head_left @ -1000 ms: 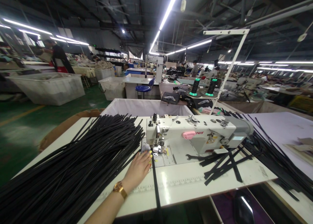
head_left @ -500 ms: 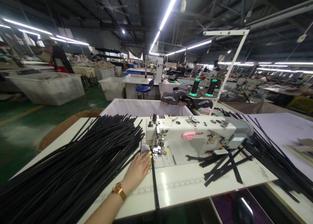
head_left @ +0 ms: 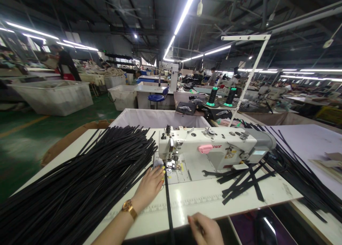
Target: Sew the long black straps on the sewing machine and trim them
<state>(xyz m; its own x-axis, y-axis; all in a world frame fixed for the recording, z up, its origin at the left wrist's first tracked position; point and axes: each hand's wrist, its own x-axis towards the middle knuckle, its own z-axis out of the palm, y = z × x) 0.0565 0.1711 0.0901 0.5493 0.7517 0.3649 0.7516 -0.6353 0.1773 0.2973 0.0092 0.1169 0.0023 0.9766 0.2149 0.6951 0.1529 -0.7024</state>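
Note:
A narrow black strap (head_left: 169,202) runs from the table's front edge up to the presser foot (head_left: 171,165) of a white sewing machine (head_left: 192,140). My left hand (head_left: 150,182), with a gold watch at the wrist, lies flat with fingers stretched out, its fingertips against the strap just left of the foot. Over the front edge, right of the strap, my right hand (head_left: 206,229) is closed with curled fingers; whether anything is in them I cannot make out.
A big heap of black straps (head_left: 80,173) covers the table's left side. Cut strap pieces (head_left: 243,184) and a wrench (head_left: 211,173) lie right of the needle area. Two black thread cones (head_left: 213,96) stand behind the machine. A white bin (head_left: 160,117) is beyond the table.
My right hand has come into view at the front edge of the table. My left hand and the strap have hardly moved.

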